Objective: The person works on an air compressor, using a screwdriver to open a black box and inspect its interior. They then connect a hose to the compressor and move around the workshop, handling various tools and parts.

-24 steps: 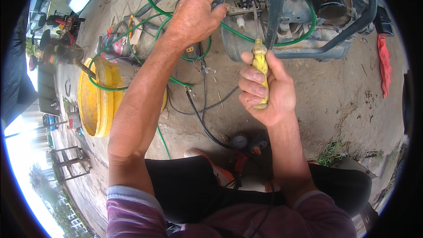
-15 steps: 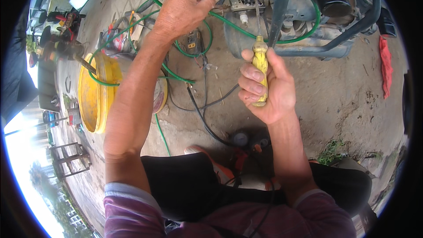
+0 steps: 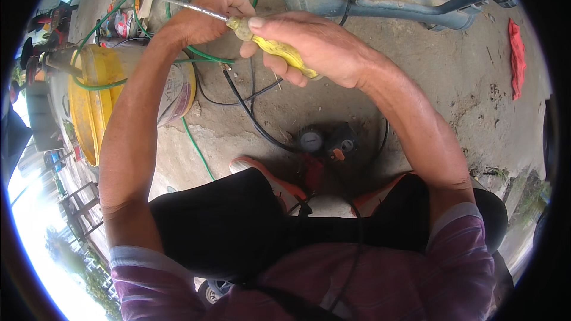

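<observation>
A screwdriver (image 3: pixel 278 54) with a worn, translucent yellow handle is gripped in my right hand (image 3: pixel 324 41), the thumb lying along its top end. Its metal shaft points left and crosses above my left hand (image 3: pixel 199 22). The fingers of that hand are curled, and partly hidden by the shaft and the hand itself; what they hold, if anything, I cannot make out. Thin green hose (image 3: pixel 205 56) loops around and below my left wrist. It lies close to the end of a black hose (image 3: pixel 241 101) on the ground.
A dirty yellow bucket (image 3: pixel 89 98) lies to the left, beyond my left forearm. At the top right is a machine with a dark tubular frame (image 3: pixel 410 9). A round gauge (image 3: pixel 310 141) sits between my feet. A red cloth (image 3: pixel 516 62) lies at far right.
My right hand has swung the screwdriver from upright to pointing left, over my left hand. Both hands have left the metal part by the machine, and the view has shifted lower.
</observation>
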### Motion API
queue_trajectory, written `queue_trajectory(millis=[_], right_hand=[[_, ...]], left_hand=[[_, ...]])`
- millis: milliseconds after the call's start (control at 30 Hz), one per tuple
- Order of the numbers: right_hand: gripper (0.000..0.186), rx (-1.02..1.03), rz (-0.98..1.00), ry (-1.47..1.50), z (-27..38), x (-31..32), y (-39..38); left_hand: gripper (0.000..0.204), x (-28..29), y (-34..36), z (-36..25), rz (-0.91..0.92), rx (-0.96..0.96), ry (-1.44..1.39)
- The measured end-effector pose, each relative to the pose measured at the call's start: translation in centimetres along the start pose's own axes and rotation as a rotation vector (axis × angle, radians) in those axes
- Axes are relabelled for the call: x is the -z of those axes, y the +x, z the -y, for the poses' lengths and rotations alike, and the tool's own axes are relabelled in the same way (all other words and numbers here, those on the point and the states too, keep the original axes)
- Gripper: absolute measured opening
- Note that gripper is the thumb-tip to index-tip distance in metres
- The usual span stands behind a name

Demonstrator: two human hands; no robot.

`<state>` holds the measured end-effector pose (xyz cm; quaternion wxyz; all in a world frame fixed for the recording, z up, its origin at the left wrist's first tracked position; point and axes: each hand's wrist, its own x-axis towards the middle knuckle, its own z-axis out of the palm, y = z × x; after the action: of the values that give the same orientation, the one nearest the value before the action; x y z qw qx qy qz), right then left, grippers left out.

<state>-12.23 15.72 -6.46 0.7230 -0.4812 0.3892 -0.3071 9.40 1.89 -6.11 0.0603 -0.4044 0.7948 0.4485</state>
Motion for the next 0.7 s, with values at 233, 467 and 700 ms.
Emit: queue_trajectory(millis=[233,467,700], right_hand=[[0.054,-0.328,0.101,-0.612,-2.3,4.9,-1.6],[0.046,-0.460,0.051,-0.886,-8.5,12.8,-6.2],[0.032,-0.766,-0.036,-0.432,-12.1,17.4,-7.9]], left_hand=[[0.024,-10.6,-0.3,1.6,0.385,0.124,0.271],[0.036,-14.1,-0.9,0.7,0.344,0.054,0.282],[0.086,-26.7,-3.2,-6.8,0.392,-0.261,0.303]])
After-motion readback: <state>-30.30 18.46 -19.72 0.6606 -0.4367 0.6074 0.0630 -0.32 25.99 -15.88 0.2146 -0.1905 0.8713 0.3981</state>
